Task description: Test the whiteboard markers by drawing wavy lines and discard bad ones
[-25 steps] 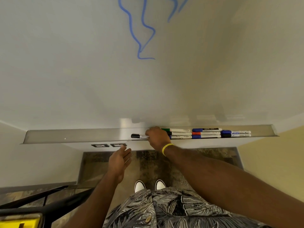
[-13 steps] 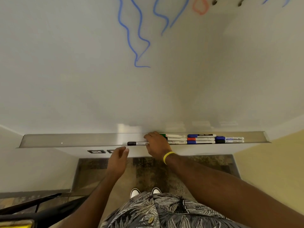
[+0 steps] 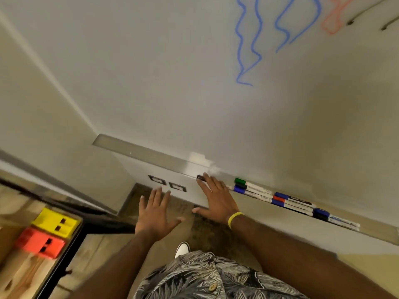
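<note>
Black marker (image 3: 200,177): frame centre, on the marker tray (image 3: 151,157), under my right fingertips.
Right hand (image 3: 216,197): fingers flat, gripping nothing.
Left hand (image 3: 155,212): spread, empty.
Handling: likely light, stiff, slick; I'd pinch mid-barrel.

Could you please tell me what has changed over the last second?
The right hand has opened from gripping the black-capped marker to lying flat over it on the tray. The left hand spread its fingers, still empty. The other markers stayed put.
</note>
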Available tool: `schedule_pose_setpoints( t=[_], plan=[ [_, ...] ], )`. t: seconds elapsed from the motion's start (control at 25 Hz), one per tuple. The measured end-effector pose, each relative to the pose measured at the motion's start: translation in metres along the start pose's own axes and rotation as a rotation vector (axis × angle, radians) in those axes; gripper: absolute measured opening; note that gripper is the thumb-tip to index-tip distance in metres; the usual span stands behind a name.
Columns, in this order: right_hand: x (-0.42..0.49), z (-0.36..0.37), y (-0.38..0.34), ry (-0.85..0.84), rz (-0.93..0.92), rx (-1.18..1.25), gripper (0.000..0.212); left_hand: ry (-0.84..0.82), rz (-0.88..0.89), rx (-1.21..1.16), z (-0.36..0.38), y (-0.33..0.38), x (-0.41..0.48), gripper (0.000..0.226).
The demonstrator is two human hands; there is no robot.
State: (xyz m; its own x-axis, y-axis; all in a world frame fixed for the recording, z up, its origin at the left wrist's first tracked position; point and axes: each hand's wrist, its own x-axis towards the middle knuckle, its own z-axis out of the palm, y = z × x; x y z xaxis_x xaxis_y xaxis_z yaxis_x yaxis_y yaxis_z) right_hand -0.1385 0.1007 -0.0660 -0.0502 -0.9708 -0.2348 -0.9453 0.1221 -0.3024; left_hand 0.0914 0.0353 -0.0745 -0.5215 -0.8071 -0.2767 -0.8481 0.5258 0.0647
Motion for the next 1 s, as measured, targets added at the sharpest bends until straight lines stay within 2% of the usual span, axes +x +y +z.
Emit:
schedule_pose_setpoints(
  t=[0.32, 0.48, 0.76, 1.0],
  plan=[
    [0.003, 0.032, -0.052, -0.12, -0.213, -0.146, 0.106, 0.015, -0.346, -0.051, 0.037, -0.042, -0.103, 0.113],
    [0.005, 0.044, -0.094, -0.156, -0.335, -0.217, 0.107, 0.024, -0.461, -0.089, 0.046, -0.062, -0.145, 0.112],
    [0.022, 0.058, -0.196, -0.199, -0.49, -0.248, 0.106, 0.057, -0.614, -0.146, 0.054, -0.124, -0.201, 0.111],
    [0.044, 0.066, -0.296, -0.153, -0.596, -0.23, 0.104, 0.126, -0.741, -0.168, 0.036, -0.207, -0.241, 0.111]
  ],
)
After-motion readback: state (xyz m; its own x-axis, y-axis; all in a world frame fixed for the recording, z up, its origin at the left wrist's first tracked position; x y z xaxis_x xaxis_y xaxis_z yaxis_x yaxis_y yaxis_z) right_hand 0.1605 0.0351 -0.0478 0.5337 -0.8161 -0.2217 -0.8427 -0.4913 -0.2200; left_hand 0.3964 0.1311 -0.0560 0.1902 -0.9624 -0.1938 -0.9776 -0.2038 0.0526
